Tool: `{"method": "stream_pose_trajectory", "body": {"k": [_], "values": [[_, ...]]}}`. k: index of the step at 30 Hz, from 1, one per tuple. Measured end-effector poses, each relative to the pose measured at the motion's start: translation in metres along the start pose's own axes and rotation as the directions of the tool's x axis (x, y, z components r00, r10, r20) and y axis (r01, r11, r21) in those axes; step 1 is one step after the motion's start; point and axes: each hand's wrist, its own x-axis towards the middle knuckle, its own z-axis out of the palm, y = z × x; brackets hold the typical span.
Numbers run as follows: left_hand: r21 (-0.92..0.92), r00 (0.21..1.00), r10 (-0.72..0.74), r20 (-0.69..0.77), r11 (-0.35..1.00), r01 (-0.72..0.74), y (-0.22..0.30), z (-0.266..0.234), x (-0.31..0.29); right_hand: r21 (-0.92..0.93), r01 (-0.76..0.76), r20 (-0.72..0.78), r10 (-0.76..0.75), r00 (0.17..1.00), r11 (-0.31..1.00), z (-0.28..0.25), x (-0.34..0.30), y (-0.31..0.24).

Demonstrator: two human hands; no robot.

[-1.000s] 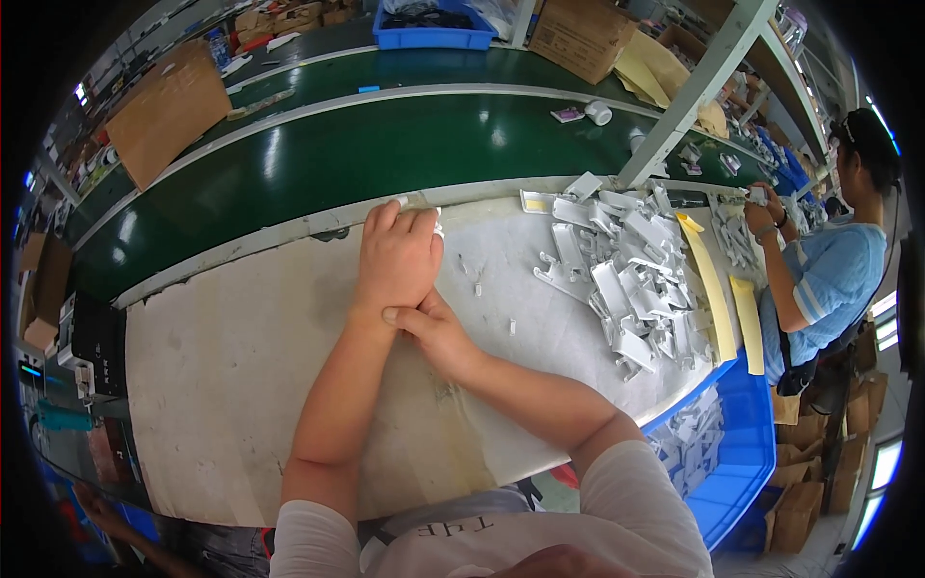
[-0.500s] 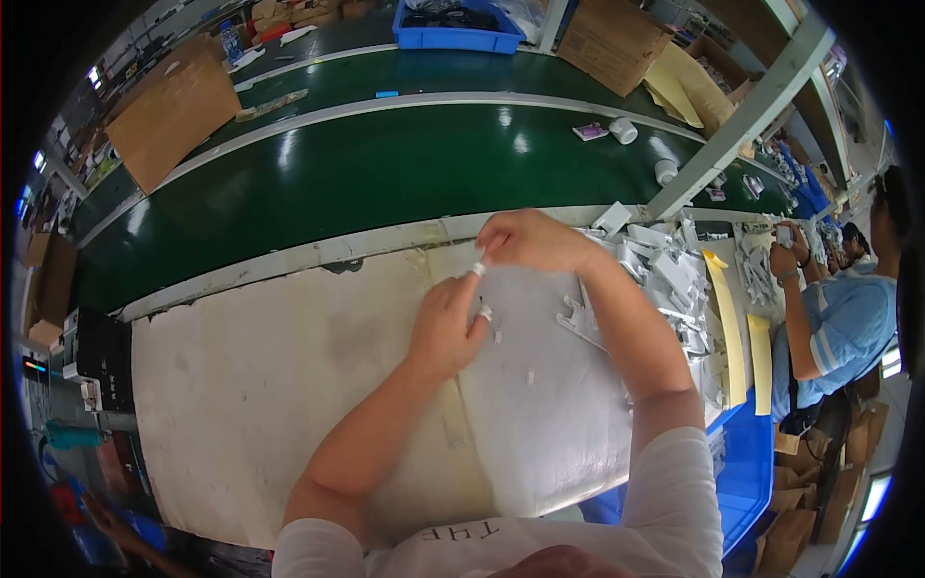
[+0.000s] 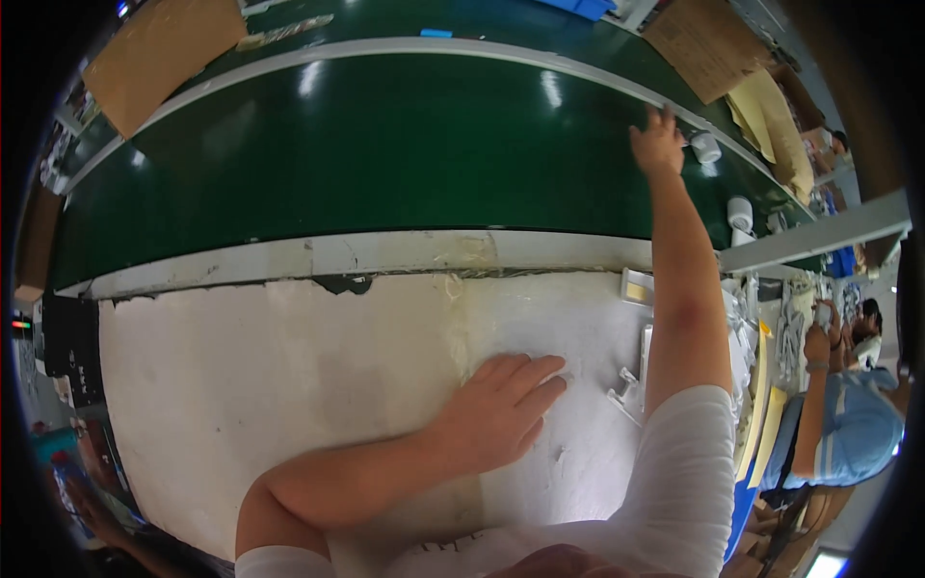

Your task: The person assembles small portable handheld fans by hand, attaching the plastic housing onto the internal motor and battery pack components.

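My right hand (image 3: 660,146) reaches far over the green conveyor belt (image 3: 424,144), fingers apart, beside a white cylindrical part (image 3: 706,147). A sliver of something pale shows at the hand's right edge; what lies under the palm is hidden. My left hand (image 3: 501,409) rests low over the pale worktable (image 3: 241,385), its fingers spread toward the right. Close to its fingertips is something small and whitish, too blurred to name. Right of that hand lies a white plastic bracket (image 3: 628,393), and a small light piece (image 3: 562,451) sits nearer to me.
White plastic parts (image 3: 742,328) are heaped at the right, partly behind my right arm. A metal post (image 3: 819,231) juts in there. Another white cylindrical part (image 3: 740,214) lies on the belt. Cardboard boxes (image 3: 164,58) stand beyond. A co-worker in blue (image 3: 848,429) is at the right.
My right hand has left the left hand and stretched far forward and right over the belt. My left hand has come down rightward onto the table. The view has shifted.
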Motion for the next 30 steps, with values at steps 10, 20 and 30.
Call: {"method": "stream_pose_trajectory", "body": {"k": [10,20,30], "values": [[0.007,0.999,-0.032,-0.010,0.999,0.032,-0.008,0.006,-0.003,0.100,0.080,0.138,-0.093,0.986,0.992,-0.007,-0.025,-0.007],[-0.714,0.905,-0.418,0.079,0.610,0.344,-0.040,0.005,-0.002,0.264,0.680,-0.448,-0.537,0.715,0.685,-0.137,-0.156,-0.058],[-0.978,0.778,-0.594,0.205,-0.161,0.135,-0.006,-0.052,-0.027,0.254,0.938,-0.531,-0.777,0.338,0.235,-0.217,-0.350,-0.098]]}}
